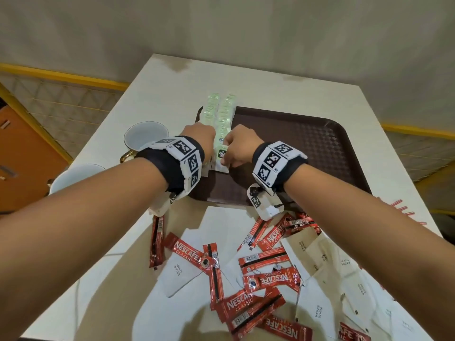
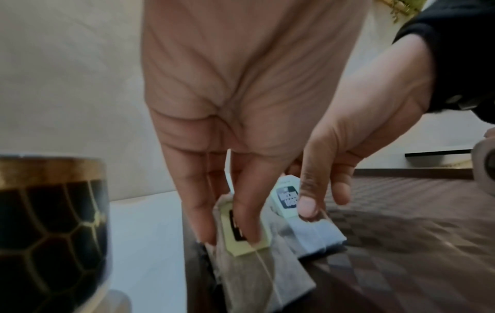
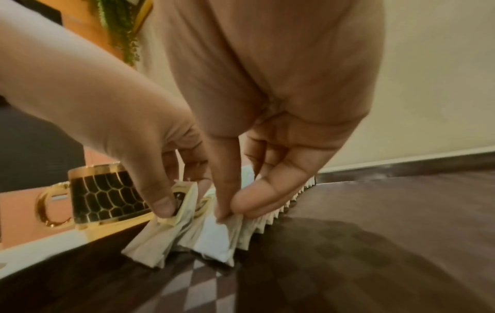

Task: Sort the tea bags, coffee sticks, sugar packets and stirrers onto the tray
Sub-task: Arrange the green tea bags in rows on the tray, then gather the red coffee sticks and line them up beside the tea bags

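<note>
Two rows of pale green-tagged tea bags (image 1: 222, 119) lie along the left edge of the dark brown tray (image 1: 307, 148). My left hand (image 1: 199, 134) pinches the near end of the left row (image 2: 257, 275), fingers on a tag and thumb on the other side. Beside it, my right hand (image 1: 236, 151) pinches a tea bag (image 3: 214, 239) of the right row between thumb and forefinger (image 3: 227, 211). Red coffee sticks (image 1: 246, 306) and white sugar packets (image 1: 177, 271) lie mixed on the table in front of the tray. Red-striped stirrers (image 1: 406, 212) show at the right, partly behind my forearm.
Two cups stand left of the tray, one (image 1: 145, 136) close to my left wrist, the other (image 1: 73, 175) nearer me. The black-and-gold cup (image 2: 48, 222) is right beside the tray's left rim. The rest of the tray floor (image 3: 375, 233) is bare.
</note>
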Tool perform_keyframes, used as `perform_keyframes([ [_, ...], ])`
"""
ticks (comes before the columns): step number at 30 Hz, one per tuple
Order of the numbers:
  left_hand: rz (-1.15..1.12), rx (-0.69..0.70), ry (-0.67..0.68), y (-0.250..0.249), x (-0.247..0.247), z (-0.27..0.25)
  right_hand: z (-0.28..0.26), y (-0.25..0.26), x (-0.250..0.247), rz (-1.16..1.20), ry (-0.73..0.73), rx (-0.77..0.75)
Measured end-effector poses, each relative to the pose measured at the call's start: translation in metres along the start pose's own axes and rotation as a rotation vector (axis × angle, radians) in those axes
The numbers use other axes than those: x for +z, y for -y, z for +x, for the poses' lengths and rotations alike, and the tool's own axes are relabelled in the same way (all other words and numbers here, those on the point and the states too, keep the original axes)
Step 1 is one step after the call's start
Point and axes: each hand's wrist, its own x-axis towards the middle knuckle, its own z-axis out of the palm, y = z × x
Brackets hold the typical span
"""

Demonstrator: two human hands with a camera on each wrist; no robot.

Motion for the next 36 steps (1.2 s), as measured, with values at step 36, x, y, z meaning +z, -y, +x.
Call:
perform_keyframes([
  [36,-0.046,0.117,-0.049,0.013,0.005,-0.018,-0.029,0.003,-0.001,-0.243,-0.078,-0.250],
])
